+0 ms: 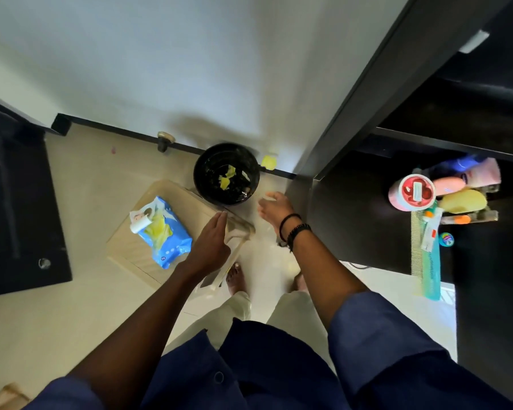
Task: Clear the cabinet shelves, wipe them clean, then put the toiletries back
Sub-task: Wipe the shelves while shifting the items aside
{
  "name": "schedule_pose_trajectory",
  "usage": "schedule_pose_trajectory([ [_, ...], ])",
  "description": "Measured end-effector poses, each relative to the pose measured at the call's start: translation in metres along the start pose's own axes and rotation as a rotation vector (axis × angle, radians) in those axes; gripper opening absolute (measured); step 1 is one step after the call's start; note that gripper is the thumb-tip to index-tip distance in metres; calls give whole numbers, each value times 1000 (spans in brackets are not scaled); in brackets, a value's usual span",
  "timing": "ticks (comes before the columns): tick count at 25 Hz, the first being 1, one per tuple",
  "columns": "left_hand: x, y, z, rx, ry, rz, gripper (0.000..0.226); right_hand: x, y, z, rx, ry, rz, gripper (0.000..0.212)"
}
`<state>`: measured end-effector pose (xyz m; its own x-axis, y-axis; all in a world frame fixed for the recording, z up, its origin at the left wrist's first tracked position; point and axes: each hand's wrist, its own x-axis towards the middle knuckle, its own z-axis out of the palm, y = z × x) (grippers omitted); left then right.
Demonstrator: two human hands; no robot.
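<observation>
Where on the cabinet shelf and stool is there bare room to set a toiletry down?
The shelf is bare from its left edge across to the red-lidded jar. The stool has a bare strip between the wipes pack and the bin. Crowded: the shelf's right end, where jar, bottles, sponge and comb bunch together.

The right hand (pixel 274 207) is smeared by motion, so whether its fingers hold the pale blur at their tips cannot be told. On the right, the bottles (pixel 480 173) lie partly hidden behind the red-lidded jar (pixel 416 190), labels too small to read, and the dark cabinet (pixel 367 99) is cut off by the right edge.
</observation>
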<state>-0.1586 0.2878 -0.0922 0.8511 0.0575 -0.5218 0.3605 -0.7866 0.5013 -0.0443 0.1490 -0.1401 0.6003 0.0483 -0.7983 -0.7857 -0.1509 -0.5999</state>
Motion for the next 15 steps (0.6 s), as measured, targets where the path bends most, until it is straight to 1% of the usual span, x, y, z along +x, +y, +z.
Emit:
schedule_pose_trajectory([
  [2,-2,12,7,2,-43,7,80,-17,22,-19,-34,17,28,44],
  [6,-3,39,22,3,-138,47,81,-44,53,-58,-66,84,58,46],
  [10,-6,77,35,37,-202,98,82,-60,60,-91,-137,134,-12,51],
  [13,-7,91,40,22,-206,112,82,-70,58,-98,-220,119,-75,49],
  [15,-6,89,41,-2,-185,99,82,-71,55,-92,-284,45,-105,51],
])
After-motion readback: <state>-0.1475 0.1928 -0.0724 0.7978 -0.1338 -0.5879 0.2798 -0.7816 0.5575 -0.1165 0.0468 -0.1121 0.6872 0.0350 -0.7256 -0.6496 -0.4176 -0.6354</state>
